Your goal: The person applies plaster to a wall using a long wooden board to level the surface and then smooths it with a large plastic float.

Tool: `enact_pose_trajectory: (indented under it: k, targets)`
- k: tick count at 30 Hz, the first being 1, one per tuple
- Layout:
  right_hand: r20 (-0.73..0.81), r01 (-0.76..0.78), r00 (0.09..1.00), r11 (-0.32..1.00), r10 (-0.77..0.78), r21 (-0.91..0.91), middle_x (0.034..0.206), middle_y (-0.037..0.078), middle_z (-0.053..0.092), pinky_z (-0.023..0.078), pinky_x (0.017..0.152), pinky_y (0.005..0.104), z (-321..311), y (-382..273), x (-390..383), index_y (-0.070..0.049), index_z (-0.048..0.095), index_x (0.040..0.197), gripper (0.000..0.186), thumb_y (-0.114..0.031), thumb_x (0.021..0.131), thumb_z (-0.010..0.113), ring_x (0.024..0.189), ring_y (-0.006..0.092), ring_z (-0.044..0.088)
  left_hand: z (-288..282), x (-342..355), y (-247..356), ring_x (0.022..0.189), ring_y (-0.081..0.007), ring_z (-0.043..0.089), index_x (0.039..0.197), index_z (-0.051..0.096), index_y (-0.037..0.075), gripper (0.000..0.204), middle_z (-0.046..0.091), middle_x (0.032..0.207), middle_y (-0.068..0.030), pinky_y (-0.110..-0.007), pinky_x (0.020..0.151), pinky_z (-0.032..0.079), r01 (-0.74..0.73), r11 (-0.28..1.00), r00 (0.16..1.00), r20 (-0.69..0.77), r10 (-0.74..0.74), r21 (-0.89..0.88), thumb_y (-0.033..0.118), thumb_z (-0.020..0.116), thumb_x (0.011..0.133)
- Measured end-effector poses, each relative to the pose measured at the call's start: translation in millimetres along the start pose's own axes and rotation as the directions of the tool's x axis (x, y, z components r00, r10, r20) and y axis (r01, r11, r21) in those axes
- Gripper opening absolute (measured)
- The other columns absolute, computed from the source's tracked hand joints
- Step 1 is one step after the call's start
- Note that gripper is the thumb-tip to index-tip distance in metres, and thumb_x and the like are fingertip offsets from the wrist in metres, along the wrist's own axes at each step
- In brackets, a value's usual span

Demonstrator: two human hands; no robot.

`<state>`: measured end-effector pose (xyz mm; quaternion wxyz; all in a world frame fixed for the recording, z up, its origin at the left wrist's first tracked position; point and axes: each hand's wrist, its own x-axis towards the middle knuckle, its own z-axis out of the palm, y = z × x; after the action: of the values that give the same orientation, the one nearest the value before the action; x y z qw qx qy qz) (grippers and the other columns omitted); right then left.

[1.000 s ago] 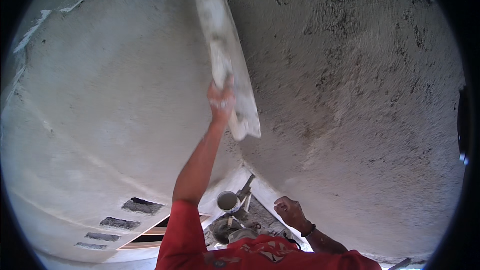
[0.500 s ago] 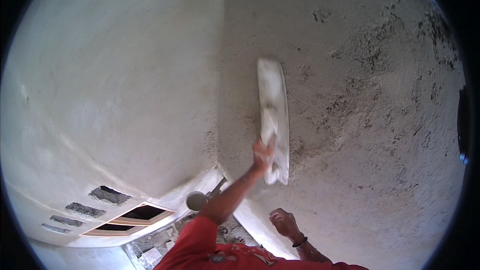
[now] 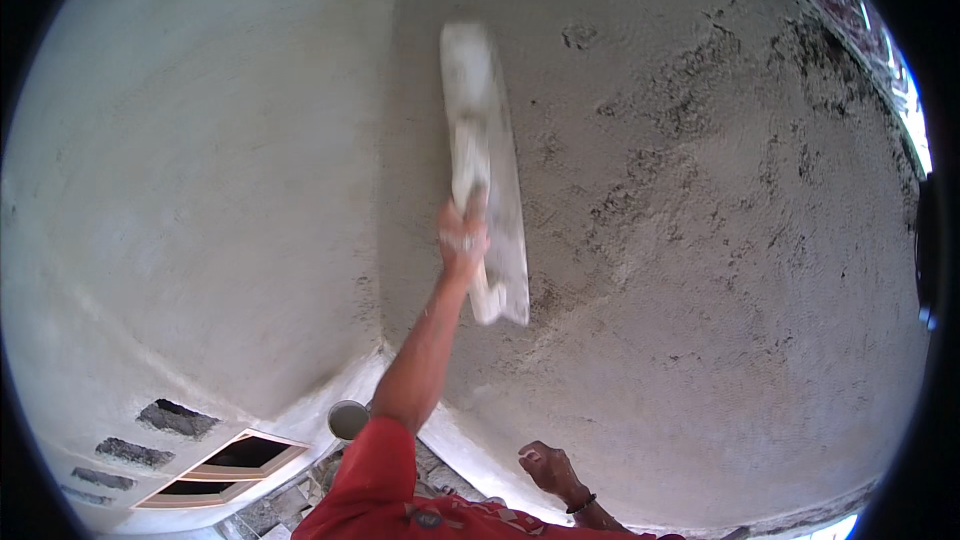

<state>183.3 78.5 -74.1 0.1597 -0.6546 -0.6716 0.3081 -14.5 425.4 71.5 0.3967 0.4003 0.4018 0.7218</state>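
Observation:
My left hand (image 3: 463,243) is wrapped round the handle of a long, pale plastering float (image 3: 484,180), stretched out in front of me. The float stands upright and slightly tilted, its face against the rough grey plastered wall (image 3: 650,340), just right of the corner. Motion blurs its upper end. Lower down, my right hand (image 3: 549,469) is closed in a fist, a dark band on its wrist; no object shows in it.
A smoother, paler wall (image 3: 220,190) meets the rough one at the left. Below it are dark recesses (image 3: 177,418) and a wood-framed opening (image 3: 240,455). A round bucket (image 3: 348,420) stands at the corner's foot, by broken slabs (image 3: 290,505). Bright gaps edge the right side.
My left hand has slid the float upward along the wall. The whole view has shifted, so the walls and bucket appear farther left. My right hand remains closed low down.

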Motion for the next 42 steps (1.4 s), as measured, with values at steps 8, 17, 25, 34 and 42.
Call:
enact_pose_trajectory:
  k: [8,17,25,34,42]
  targets:
    - [0.019,-0.046,0.999,0.999,0.046,-0.004,0.082,0.016,0.069,0.054,0.071,0.0428,-3,28,-8,-0.011,0.062,0.101,0.020,-0.026,0.087,0.063,0.080,0.0331,0.069,80,-102,115,0.051,-0.0201,0.066,0.103,0.055,-0.008,0.052,0.064,0.066,-0.0176,-0.028,0.043,0.056,-0.322,0.945,0.901,0.325,0.286,0.061,0.040,0.065,0.088]
    - [-0.092,0.075,0.992,0.988,-0.087,-0.132,0.085,0.019,0.069,0.054,0.071,0.0435,-35,42,34,-0.009,0.062,0.103,0.023,-0.024,0.086,0.064,0.081,0.0345,0.068,57,-253,-42,0.061,-0.0365,0.067,0.094,0.055,0.001,0.046,0.064,0.068,-0.0198,-0.041,0.051,0.054,-0.374,0.899,0.895,0.341,0.287,0.226,0.038,0.076,0.078]
    - [0.068,-0.027,0.997,0.998,0.024,0.050,0.088,0.021,0.069,0.054,0.074,0.0431,1,45,-10,-0.009,0.062,0.105,0.024,-0.023,0.086,0.063,0.084,0.0348,0.068,92,-184,88,0.058,-0.0362,0.065,0.088,0.050,0.001,0.045,0.063,0.068,-0.0200,-0.044,0.050,0.052,-0.328,0.918,0.918,0.305,0.253,0.224,0.039,0.074,0.079]
    - [0.106,0.034,0.994,0.999,-0.035,0.006,0.072,0.015,0.068,0.054,0.057,0.0336,15,97,-25,-0.004,0.061,0.101,0.020,-0.017,0.086,0.064,0.062,0.0213,0.069,47,-268,-45,0.070,-0.0317,0.069,0.100,0.055,-0.002,0.045,0.066,0.074,-0.0176,-0.040,0.063,0.055,-0.112,0.935,0.970,0.242,0.029,0.336,0.032,0.075,0.080]
    - [-0.100,0.063,0.994,0.991,-0.051,0.115,0.070,0.010,0.066,0.052,0.058,0.0315,7,96,-9,-0.002,0.060,0.102,0.018,-0.014,0.088,0.061,0.061,0.0194,0.065,-20,-305,-128,0.077,-0.0208,0.063,0.111,0.049,-0.003,0.046,0.065,0.087,-0.0183,-0.035,0.069,0.051,0.377,0.924,0.925,-0.037,-0.379,-0.061,0.025,0.072,0.082]
